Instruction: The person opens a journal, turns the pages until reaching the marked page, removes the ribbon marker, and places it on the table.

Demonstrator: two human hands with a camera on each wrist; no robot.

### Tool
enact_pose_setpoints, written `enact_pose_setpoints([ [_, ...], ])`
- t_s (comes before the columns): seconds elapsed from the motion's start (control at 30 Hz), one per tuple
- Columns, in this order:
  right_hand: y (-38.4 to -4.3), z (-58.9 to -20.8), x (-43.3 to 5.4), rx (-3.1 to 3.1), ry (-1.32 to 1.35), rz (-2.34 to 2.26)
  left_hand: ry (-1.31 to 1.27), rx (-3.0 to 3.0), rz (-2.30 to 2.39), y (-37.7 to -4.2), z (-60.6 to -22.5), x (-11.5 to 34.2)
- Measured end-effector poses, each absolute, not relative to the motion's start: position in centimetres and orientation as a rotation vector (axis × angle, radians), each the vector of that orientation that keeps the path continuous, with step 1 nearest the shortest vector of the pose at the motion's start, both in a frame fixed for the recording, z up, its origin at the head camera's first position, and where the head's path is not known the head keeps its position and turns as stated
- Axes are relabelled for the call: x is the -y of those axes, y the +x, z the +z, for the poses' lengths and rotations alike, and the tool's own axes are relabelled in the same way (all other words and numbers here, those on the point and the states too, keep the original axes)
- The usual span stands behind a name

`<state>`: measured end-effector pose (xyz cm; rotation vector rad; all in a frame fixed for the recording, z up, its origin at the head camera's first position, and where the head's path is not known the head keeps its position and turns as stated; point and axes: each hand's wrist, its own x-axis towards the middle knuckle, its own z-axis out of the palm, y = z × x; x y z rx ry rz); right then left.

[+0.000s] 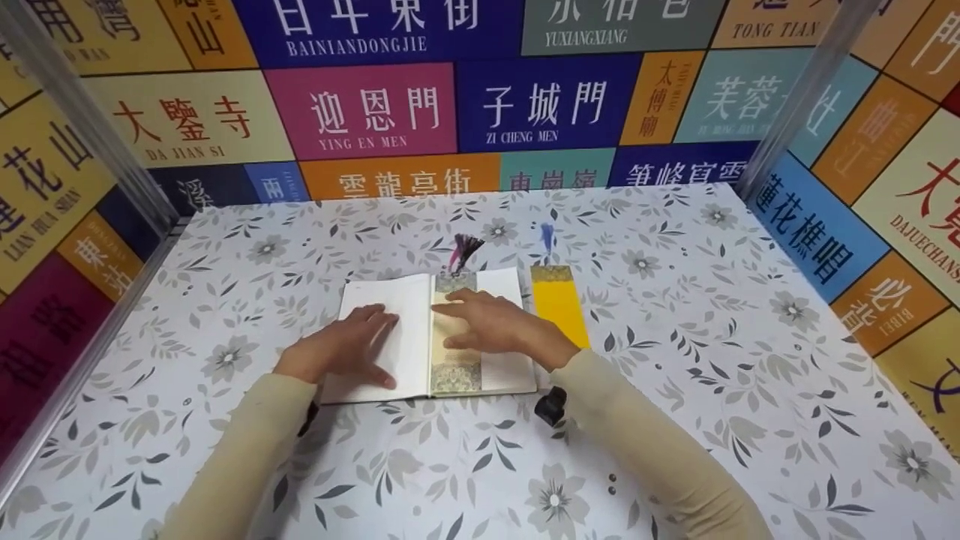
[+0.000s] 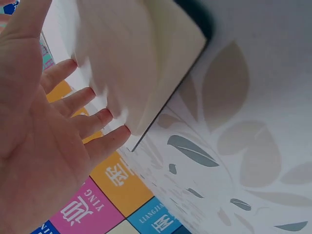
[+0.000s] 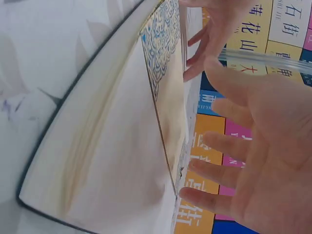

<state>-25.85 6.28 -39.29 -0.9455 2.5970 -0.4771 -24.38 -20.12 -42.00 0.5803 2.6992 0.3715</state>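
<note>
An open notebook (image 1: 397, 330) with blank white pages lies on the table. Along its inner fold, on the right page, sits a beige bookmark (image 1: 457, 379) with patterned ends and a dark purple tassel (image 1: 466, 251). My left hand (image 1: 341, 346) rests its spread fingertips on the left page. In the left wrist view, the fingertips (image 2: 102, 116) of that hand meet the paper. My right hand (image 1: 491, 324) reaches over the bookmark, fingers extended and spread, holding nothing. From the right wrist view, its palm (image 3: 278, 156) faces the notebook; whether the fingers touch cannot be told.
A yellow bookmark (image 1: 559, 307) with a blue tassel (image 1: 547, 240) lies just right of the notebook, partly beneath the right forearm. The table (image 1: 675, 420) has a floral cover. Panels with Chinese lettering (image 1: 360, 112) stand behind and at both sides.
</note>
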Motion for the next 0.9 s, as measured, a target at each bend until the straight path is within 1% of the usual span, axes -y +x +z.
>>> enact_pose_setpoints([
  [0.17, -26.4, -39.6, -6.7, -2.690, -0.782, -0.716, 0.579, -2.695, 0.387, -23.9, -41.9, 20.3],
  [0.37, -26.9, -40.3, -6.8, -2.641, -0.375, -0.979, 0.520, -2.648, 0.395, -23.8, -42.1, 20.3],
  [0.5, -27.2, -40.7, -6.7, -2.571, -0.158, -1.021, 0.492, -2.629, 0.397, -23.9, -42.2, 20.3],
  [0.63, -27.4, -41.0, -6.6, -2.534, -0.081, -0.995, 0.501, -2.602, 0.409, -23.9, -42.3, 20.3],
  [0.9, -27.5, -41.1, -5.7, -2.543, -0.085, -0.890, 0.497, -2.558, 0.434, -24.0, -42.3, 20.6],
])
